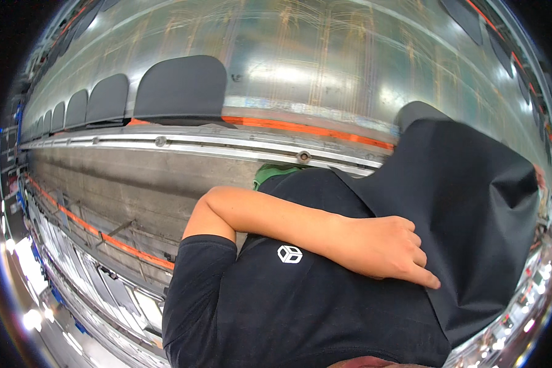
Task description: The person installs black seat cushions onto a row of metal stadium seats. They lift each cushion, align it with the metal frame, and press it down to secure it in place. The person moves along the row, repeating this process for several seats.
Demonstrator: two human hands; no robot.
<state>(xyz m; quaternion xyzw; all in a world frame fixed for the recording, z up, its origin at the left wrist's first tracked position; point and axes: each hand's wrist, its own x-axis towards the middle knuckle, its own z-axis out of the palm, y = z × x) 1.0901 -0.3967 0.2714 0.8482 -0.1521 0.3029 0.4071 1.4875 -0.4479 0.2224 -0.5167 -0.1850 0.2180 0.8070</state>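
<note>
A large black leather-like sheet (466,202) is held up in front of my body on the right, tilted and creased. My left hand (386,248) reaches across my torso with its back up, its fingers closed over the sheet's near left edge. At the far right rim a small strip of my right hand (539,176) shows behind the sheet's outer edge. The sheet dents inward beside it, as if gripped there; most of that hand is hidden. Behind the sheet's top, a dark rounded piece (418,111) stands partly covered.
Beyond a metal rail (190,146) lies a scuffed, shiny work surface (288,73). Dark rounded flaps, a large one (181,89) nearest, line its edge above an orange strip (313,130). Concrete floor (135,190) and another orange-edged rail (116,238) are at left.
</note>
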